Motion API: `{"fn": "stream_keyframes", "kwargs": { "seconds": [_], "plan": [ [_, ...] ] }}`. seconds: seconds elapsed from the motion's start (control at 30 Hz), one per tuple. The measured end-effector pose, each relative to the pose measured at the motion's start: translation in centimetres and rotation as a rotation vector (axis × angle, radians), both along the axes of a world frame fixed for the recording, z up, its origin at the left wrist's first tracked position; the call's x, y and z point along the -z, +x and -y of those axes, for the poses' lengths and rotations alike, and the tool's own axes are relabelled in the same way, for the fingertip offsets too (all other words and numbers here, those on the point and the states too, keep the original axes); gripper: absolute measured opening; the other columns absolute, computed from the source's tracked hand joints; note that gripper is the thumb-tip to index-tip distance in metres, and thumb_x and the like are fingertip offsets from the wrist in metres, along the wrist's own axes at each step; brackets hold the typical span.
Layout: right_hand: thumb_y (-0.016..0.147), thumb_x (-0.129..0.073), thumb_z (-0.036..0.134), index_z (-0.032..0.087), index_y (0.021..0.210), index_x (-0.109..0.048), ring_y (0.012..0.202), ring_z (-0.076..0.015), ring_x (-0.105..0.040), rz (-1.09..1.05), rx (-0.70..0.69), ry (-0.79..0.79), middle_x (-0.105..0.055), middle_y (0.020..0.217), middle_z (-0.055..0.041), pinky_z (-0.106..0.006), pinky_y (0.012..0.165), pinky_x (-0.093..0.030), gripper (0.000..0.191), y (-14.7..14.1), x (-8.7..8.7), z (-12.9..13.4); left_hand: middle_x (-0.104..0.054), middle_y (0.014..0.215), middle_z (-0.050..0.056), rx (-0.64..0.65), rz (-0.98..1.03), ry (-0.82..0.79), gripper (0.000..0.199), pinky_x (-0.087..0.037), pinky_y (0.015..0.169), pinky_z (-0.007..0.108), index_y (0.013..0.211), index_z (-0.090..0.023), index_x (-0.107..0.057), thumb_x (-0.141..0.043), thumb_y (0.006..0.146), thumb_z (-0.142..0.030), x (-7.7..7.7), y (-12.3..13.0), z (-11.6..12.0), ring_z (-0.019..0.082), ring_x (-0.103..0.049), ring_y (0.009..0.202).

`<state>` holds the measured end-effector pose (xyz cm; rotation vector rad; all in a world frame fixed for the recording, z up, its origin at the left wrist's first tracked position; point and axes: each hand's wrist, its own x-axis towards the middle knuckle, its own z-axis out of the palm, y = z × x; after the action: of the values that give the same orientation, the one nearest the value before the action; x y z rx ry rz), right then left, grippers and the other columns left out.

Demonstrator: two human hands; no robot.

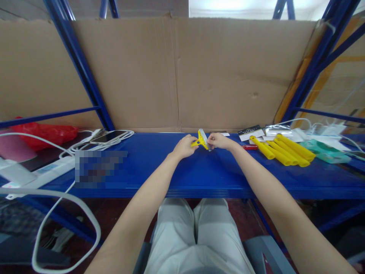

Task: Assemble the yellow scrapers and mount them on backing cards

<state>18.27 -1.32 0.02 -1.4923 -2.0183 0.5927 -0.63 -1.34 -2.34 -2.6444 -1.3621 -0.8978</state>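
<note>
Over the middle of the blue shelf I hold a yellow scraper head (202, 140) with a wide silvery blade edge. My left hand (184, 147) is closed on its narrow yellow neck, at the left. From the other side my right hand (220, 140) pinches the blade edge near its lower end; the fingertips partly cover it. Whether a separate small piece sits between those fingers cannot be made out. Several yellow tube handles (288, 150) lie to the right of my right hand, beside a red pen-like object (249, 147).
Black-and-white cards (251, 133) and a green plastic packet (325, 151) lie at the right. On the left are a white power strip (54, 173), coiled white cables (114, 139) and a red plastic bag (45, 135). A cardboard panel (176, 76) closes the back between blue posts.
</note>
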Motion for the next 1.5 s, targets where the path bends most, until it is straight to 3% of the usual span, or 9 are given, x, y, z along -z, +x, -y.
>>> {"fn": "stream_keyframes", "kwargs": {
  "seconds": [0.27, 0.47, 0.9, 1.2, 1.33, 1.5],
  "plan": [
    [0.076, -0.049, 0.006, 0.017, 0.055, -0.05, 0.048, -0.0105, -0.054, -0.001, -0.02, -0.029, -0.059, 0.05, -0.0013, -0.022, 0.053, -0.041, 0.023, -0.2, -0.3, 0.4, -0.063, 0.099, 0.008, 0.002, -0.015, 0.008, 0.03, -0.046, 0.084, 0.031, 0.107, -0.013, -0.065, -0.06, 0.078, -0.022, -0.1, 0.0, 0.2, 0.019, -0.059, 0.091],
    [0.077, -0.052, 0.011, 0.017, 0.062, -0.05, 0.05, -0.01, -0.052, -0.137, 0.013, -0.104, -0.057, 0.051, 0.0007, -0.021, 0.051, -0.037, 0.016, -0.6, -0.7, 1.4, -0.062, 0.099, 0.008, 0.027, 0.007, 0.003, 0.03, -0.045, 0.084, 0.031, 0.107, -0.015, -0.065, -0.059, 0.079, -0.022, -0.2, -0.1, 0.3, 0.019, -0.059, 0.092],
    [0.078, -0.054, 0.021, 0.017, 0.065, -0.051, 0.047, -0.0072, -0.04, -0.415, 0.088, -0.127, -0.049, 0.052, 0.0045, -0.02, 0.048, -0.03, 0.014, -0.7, -0.4, 0.5, -0.06, 0.095, 0.006, 0.157, 0.057, 0.018, 0.028, -0.045, 0.081, 0.03, 0.107, -0.015, -0.064, -0.057, 0.081, -0.024, -0.3, 0.4, 0.7, 0.017, -0.058, 0.087],
    [0.069, -0.065, 0.028, 0.019, 0.063, -0.045, 0.053, -0.0087, -0.046, -0.592, 0.054, -0.16, -0.052, 0.057, 0.0056, -0.022, 0.055, -0.036, 0.023, -0.5, 0.3, -0.3, -0.061, 0.104, 0.007, 0.069, -0.005, 0.008, 0.03, -0.045, 0.087, 0.032, 0.11, -0.018, -0.063, -0.056, 0.081, -0.025, -0.3, 0.6, 0.9, 0.02, -0.059, 0.095],
    [0.066, -0.068, 0.028, 0.019, 0.061, -0.041, 0.058, -0.0097, -0.049, -0.655, 0.076, -0.178, -0.053, 0.06, 0.0054, -0.023, 0.059, -0.039, 0.029, -0.8, 0.3, -0.3, -0.06, 0.115, 0.01, 0.051, 0.003, 0.013, 0.034, -0.042, 0.094, 0.033, 0.117, -0.015, -0.057, -0.054, 0.083, -0.02, 0.0, 0.7, 0.8, 0.022, -0.057, 0.107],
    [0.067, -0.065, 0.025, 0.019, 0.064, -0.044, 0.059, -0.0103, -0.051, -0.693, 0.086, -0.178, -0.055, 0.062, 0.0053, -0.025, 0.062, -0.041, 0.022, -1.4, 0.3, -0.1, -0.056, 0.124, 0.01, 0.163, 0.065, 0.023, 0.05, -0.043, 0.094, 0.034, 0.129, -0.018, -0.042, -0.058, 0.081, -0.02, 0.3, 0.6, 0.6, 0.021, -0.054, 0.112]
  ]
}}
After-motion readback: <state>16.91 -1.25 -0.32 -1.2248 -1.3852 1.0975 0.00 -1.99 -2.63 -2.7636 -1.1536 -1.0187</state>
